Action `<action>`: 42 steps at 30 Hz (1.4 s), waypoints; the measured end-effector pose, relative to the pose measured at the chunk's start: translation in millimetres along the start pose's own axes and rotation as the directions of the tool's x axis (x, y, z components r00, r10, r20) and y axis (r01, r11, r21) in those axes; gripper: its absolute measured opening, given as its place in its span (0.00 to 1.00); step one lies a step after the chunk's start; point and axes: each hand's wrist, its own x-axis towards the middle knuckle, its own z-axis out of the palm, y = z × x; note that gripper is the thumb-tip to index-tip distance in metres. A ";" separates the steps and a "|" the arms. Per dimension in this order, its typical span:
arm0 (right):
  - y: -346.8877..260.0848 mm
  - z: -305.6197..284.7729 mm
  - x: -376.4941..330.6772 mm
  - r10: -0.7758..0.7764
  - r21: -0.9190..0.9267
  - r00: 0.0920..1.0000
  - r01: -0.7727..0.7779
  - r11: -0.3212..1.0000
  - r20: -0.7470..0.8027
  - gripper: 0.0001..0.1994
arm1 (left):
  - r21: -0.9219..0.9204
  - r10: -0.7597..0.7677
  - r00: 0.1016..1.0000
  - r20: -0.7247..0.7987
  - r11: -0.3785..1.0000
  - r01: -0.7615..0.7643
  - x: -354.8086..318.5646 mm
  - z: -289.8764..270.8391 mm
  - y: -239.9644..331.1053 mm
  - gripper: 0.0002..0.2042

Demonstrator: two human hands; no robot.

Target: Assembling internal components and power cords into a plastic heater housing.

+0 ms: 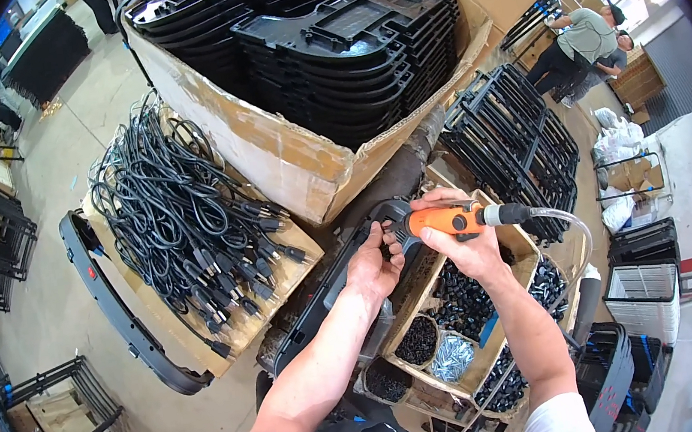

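My right hand [478, 250] is wrapped round an orange pneumatic screwdriver [442, 221], which lies almost level with its front end pointing left. A clear air hose [579, 230] runs from its rear. Close to the tool's front end, my left hand [372, 266] has its fingers curled together at a long black plastic housing [311, 317]. Whatever those fingers pinch is too dark and covered to make out, and the screwdriver's tip is hidden too. Just below the hands, a cardboard parts tray holds black screws [416, 341], silver screws [451, 358] and small black plastic pieces [462, 295].
Ahead stands a large carton [255, 145] with stacked black plastic shells [328, 71]. Left of the housing, black power cables [163, 200] lie heaped on cardboard, beside a curved black panel [129, 316]. Black metal frames [515, 148] lean at the right. Two people [584, 44] stand farther back.
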 end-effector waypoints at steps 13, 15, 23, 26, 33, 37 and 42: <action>25.2 28.8 36.0 0.078 -0.108 0.997 -0.080 0.991 -0.024 0.25 | 0.128 -0.061 0.993 -0.103 0.989 0.074 -56.6 -21.9 -39.5 0.17; 24.5 31.4 37.8 0.075 -0.235 0.997 -0.068 0.970 0.020 0.20 | 0.155 -0.054 0.994 -0.093 0.986 0.068 -70.8 -35.7 -44.1 0.16; 27.2 35.9 39.2 0.017 -0.192 1.000 -0.020 0.981 -0.019 0.16 | 0.292 -0.192 0.980 -0.059 0.935 0.201 -119.5 -77.7 -50.1 0.11; 24.5 32.2 39.3 0.039 -0.145 0.999 -0.042 0.989 -0.026 0.17 | 0.312 -0.129 0.984 -0.123 0.936 0.161 -133.1 -82.4 -49.1 0.11; 23.3 25.7 44.3 0.111 -0.114 0.994 -0.110 0.987 -0.003 0.23 | 0.368 -0.097 0.989 -0.108 0.920 0.130 -151.0 -95.4 -40.1 0.11; 18.5 22.4 38.0 0.043 -0.147 0.987 -0.021 0.989 0.154 0.26 | 0.378 -0.080 0.992 -0.100 0.919 0.112 -155.2 -96.8 -36.5 0.11; 7.7 28.4 38.5 0.028 -0.308 0.992 0.012 0.951 0.124 0.17 | 0.364 -0.044 0.992 -0.117 0.928 0.084 -157.5 -97.4 -36.1 0.10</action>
